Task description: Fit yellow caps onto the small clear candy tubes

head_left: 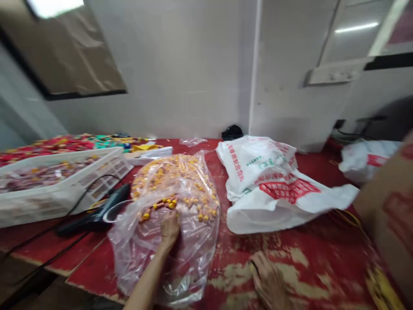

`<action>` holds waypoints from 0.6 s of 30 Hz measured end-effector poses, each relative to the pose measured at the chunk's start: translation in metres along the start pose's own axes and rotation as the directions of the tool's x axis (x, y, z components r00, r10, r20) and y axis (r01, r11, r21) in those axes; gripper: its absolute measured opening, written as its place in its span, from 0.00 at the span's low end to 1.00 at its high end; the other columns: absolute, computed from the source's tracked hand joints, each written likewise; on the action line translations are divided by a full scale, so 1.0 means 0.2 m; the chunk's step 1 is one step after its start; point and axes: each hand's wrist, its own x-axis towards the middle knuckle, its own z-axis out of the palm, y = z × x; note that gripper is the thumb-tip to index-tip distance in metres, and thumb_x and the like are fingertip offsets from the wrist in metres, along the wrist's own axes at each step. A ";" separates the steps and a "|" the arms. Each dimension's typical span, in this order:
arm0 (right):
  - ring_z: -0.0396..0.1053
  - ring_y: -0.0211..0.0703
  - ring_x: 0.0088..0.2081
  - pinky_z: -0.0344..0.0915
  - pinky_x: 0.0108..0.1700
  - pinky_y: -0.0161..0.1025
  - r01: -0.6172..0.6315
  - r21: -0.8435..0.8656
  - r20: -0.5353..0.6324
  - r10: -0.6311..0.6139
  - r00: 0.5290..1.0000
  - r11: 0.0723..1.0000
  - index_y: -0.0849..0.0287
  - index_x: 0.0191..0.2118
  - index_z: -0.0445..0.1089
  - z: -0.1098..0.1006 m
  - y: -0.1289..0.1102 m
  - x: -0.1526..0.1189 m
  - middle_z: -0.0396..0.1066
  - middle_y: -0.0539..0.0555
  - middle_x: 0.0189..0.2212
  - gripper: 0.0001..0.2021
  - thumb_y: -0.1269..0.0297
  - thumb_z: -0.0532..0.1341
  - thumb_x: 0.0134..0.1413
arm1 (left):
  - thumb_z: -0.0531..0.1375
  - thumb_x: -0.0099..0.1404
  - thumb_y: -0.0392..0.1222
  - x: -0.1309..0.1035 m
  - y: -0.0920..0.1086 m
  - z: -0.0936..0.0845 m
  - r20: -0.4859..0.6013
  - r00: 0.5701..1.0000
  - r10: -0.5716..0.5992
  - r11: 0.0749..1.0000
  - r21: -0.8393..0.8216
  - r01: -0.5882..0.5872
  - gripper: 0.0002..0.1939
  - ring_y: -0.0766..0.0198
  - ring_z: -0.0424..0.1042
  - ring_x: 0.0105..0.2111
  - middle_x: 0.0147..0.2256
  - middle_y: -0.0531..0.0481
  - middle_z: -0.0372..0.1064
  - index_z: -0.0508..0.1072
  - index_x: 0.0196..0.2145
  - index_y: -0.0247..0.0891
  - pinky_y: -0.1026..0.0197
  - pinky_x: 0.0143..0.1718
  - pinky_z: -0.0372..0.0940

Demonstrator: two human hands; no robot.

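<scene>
My left hand reaches into the mouth of a clear plastic bag, with its fingers curled at the near edge of a heap of small yellow-capped pieces. What its fingertips pinch is too blurred to name. On the bare red table, right of the bag, rests my right hand. Its fingers are bent toward the thumb, and a small yellowish spot shows between them that I cannot identify. Behind it lies a white woven sack with red and green print, apart from both hands.
A white plastic crate of small pieces stands left, with a black handheld scanner and its cable in front. Red and green pieces are piled behind. At right are a cardboard box and another white bag. A wall closes the back.
</scene>
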 end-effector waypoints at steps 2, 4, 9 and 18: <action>0.71 0.41 0.32 0.62 0.33 0.35 -0.082 0.007 0.110 0.081 0.991 0.997 0.54 0.34 0.67 -0.05 -0.02 0.02 0.70 0.51 0.30 0.10 0.72 0.50 0.56 | 0.47 0.64 0.41 -0.08 0.00 -0.01 -0.016 1.000 -0.018 0.999 -0.033 0.017 0.18 0.49 0.70 0.41 0.42 0.34 0.70 0.70 0.43 0.29 0.53 0.41 0.64; 0.70 0.41 0.34 0.61 0.34 0.35 -0.156 0.025 0.182 0.149 0.972 0.987 0.54 0.34 0.67 -0.09 -0.04 0.04 0.70 0.50 0.32 0.09 0.73 0.51 0.55 | 0.50 0.62 0.49 -0.19 0.01 -0.02 -0.087 0.987 -0.137 0.972 -0.202 0.118 0.20 0.51 0.71 0.39 0.40 0.39 0.71 0.68 0.46 0.33 0.53 0.40 0.65; 0.69 0.37 0.33 0.61 0.34 0.31 -0.192 0.098 0.193 0.170 0.966 0.977 0.56 0.33 0.67 -0.17 -0.03 0.09 0.70 0.50 0.32 0.10 0.75 0.51 0.56 | 0.58 0.52 0.60 -0.48 0.09 -0.05 0.066 0.943 -0.326 0.758 -0.577 0.302 0.25 0.51 0.73 0.35 0.34 0.47 0.73 0.72 0.39 0.38 0.54 0.37 0.65; 0.63 0.48 0.50 0.59 0.52 0.46 -0.241 -0.277 0.124 0.284 0.951 0.930 0.64 0.45 0.68 -0.18 0.35 0.51 0.67 0.60 0.47 0.11 0.74 0.52 0.60 | 0.54 0.52 0.60 -0.59 0.18 -0.08 0.002 0.980 -0.197 0.817 -0.553 0.165 0.25 0.48 0.71 0.39 0.37 0.45 0.71 0.73 0.37 0.39 0.50 0.43 0.64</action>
